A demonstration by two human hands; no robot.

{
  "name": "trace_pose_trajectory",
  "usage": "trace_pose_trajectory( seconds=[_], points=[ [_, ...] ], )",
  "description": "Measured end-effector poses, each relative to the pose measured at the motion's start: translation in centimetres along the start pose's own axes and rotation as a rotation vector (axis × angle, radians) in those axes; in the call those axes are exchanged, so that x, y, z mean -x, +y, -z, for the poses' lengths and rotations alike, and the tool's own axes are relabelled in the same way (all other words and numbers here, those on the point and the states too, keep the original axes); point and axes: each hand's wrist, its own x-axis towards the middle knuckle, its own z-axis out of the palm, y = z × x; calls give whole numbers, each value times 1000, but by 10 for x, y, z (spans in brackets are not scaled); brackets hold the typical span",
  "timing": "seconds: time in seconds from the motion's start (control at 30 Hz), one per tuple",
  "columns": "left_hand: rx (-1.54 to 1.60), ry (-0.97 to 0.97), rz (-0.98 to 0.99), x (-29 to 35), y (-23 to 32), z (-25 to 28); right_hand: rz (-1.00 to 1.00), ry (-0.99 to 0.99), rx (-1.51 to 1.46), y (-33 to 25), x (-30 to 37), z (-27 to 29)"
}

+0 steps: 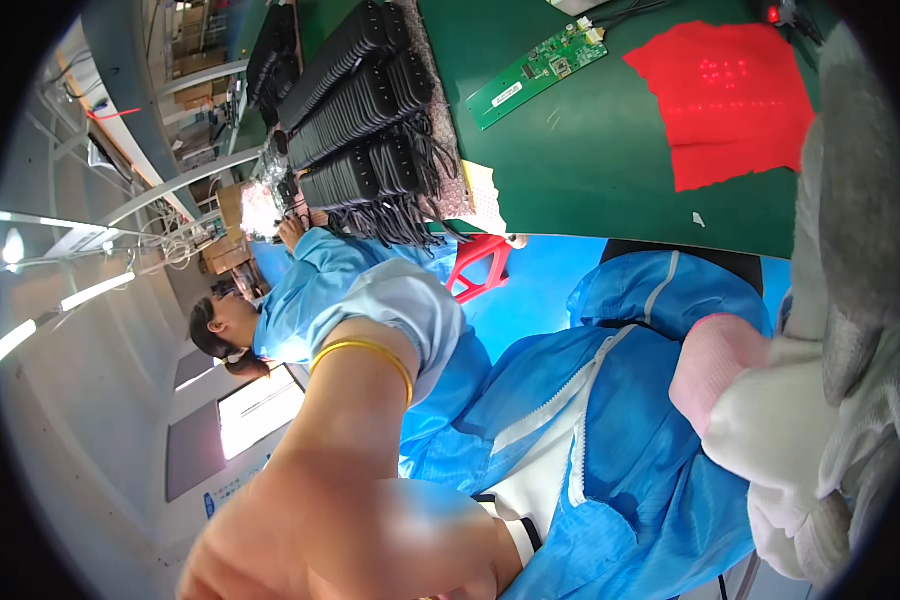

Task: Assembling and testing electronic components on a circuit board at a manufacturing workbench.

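Head view: left hand (310, 535) and apparently gloved right hand (785, 425) sit near the lens; finger opening and grip cannot be determined. Circuit board (537, 77) lies on the bench (560, 185), beside red sheet (725, 125), presumably placed to filter glowing indicators.

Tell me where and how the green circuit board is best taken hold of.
Probably grip the green circuit board by its long edges at the lower-left end, coming from the picture's lower left. It lies flat and narrow; that end looks plainer, while components and a white connector sit toward the upper-right end.
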Motion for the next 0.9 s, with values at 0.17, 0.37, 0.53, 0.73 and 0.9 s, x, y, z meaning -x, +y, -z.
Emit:
trace_pose_trajectory(
  seconds=[0.17,0.37,0.53,0.73,0.9],
  points=[
    [76,-110,58,12,17,9,-70,-17,14,-13,2,7],
    [201,-395,150,1,17,71,-247,-111,132,-72,5,33],
    [246,-737,342,-36,39,71,-362,-285,347,-116,-62,7],
    [184,-1188,543,-24,77,66,-508,-576,569,-107,-123,-72],
    [40,-1477,441,-20,20,135,-730,-795,495,-132,-122,-80]
  ],
)
